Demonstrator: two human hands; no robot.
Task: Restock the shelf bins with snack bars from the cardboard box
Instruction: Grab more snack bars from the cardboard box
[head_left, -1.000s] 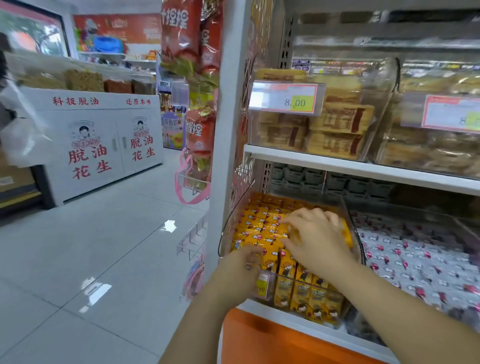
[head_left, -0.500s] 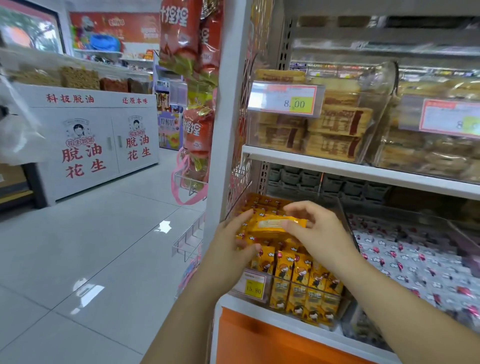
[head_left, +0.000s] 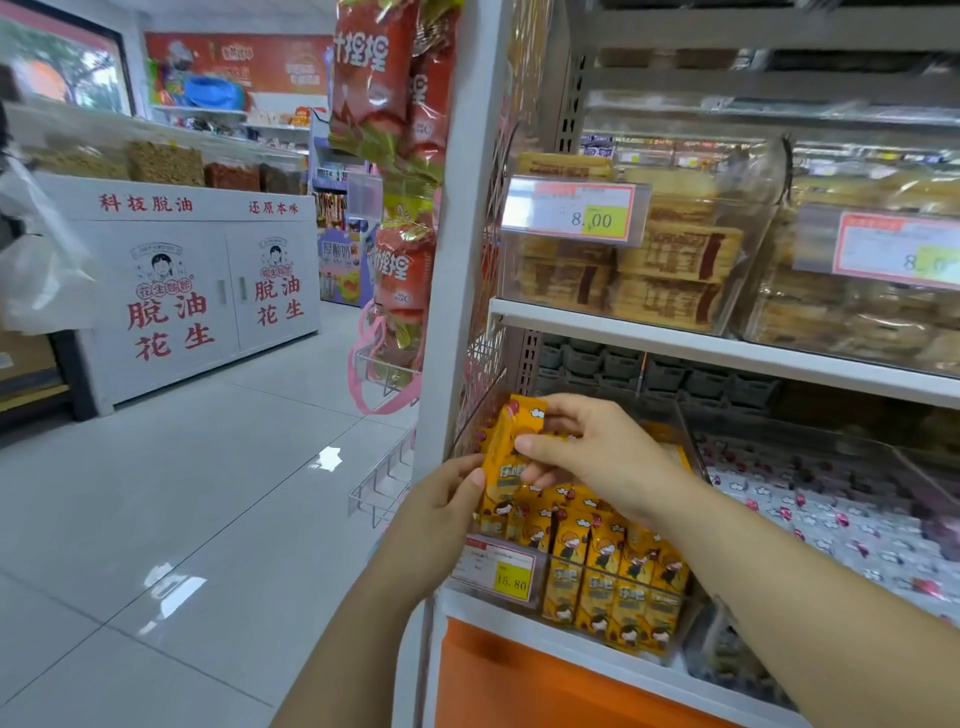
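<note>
L hand (head_left: 441, 514) pinches 1 yellow snack bar (head_left: 506, 457) at low edge, R hand (head_left: 597, 457) grips top, by clear bin (head_left: 475, 415) frame-L wall. Open floor (head_left: 208, 493) frame-left.

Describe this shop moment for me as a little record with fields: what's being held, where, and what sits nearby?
Held item: yellow snack bar, tilted on end above its bin
Left hand: pinches the bar's lower edge
Right hand: grips the bar's upper part
Bin below: clear bin packed with matching yellow bars
Price tag: 15.80
Neighbouring bin: white-wrapped snacks
Shelf above: brown-wrapped biscuits behind an 8.00 tag
</note>
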